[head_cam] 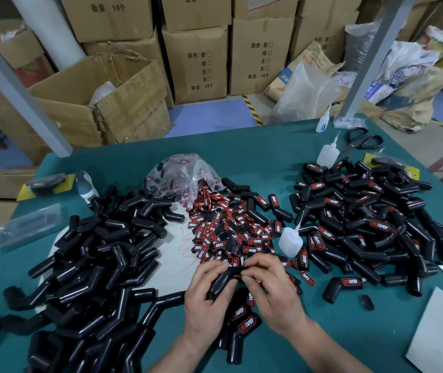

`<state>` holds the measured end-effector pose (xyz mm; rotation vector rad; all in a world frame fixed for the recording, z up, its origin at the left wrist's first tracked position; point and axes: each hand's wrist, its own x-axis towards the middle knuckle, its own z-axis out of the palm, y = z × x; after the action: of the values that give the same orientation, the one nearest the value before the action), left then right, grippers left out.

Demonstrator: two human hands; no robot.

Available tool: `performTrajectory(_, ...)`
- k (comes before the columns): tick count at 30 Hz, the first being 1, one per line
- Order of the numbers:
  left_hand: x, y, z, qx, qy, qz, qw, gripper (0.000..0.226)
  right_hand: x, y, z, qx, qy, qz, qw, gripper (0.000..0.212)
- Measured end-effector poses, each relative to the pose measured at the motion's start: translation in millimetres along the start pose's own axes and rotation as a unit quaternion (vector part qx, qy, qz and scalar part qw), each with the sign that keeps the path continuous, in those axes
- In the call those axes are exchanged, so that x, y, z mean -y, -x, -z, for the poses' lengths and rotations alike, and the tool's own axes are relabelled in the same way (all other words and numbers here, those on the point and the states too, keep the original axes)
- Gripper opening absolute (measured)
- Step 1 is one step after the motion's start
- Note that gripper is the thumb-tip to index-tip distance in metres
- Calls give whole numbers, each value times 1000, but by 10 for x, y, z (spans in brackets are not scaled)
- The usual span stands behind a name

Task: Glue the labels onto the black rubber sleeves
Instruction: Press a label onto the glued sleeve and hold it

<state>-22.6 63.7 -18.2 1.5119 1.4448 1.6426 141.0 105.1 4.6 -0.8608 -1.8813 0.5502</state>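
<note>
Working just below and left of the bottle, close to the body. Grips one sleeve in the left hand, fingers curled under it and thumb over the ribbed end, most likely to steady the bend and turn the flat face upward. Pinches the sleeve's upper end with the right hand, thumb and forefinger closed tight on a label, seen only as a red edge; probably pressing it down to let the glue take. Cannot tell how squarely placed. Just left of the bottle and above the hands: the loose heap of labels, spilled from a bag further up and left, within short reach for the next pick. Well left of the bottle: bare sleeves in a pile, the stock yet to do. Right of the bottle: labelled ones, seemingly set apart to keep fresh glue undisturbed. Bottle itself upright, nozzle up, between heap and finished pile, handy for the right hand. Roughly half done, judging by the two piles.
</note>
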Motion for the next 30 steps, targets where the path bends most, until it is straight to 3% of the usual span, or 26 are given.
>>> performTrajectory(30, -4, 9, -3, -6, 9, 7, 1000, 29, 8, -13, -15, -2, 35, -9, 999, 25)
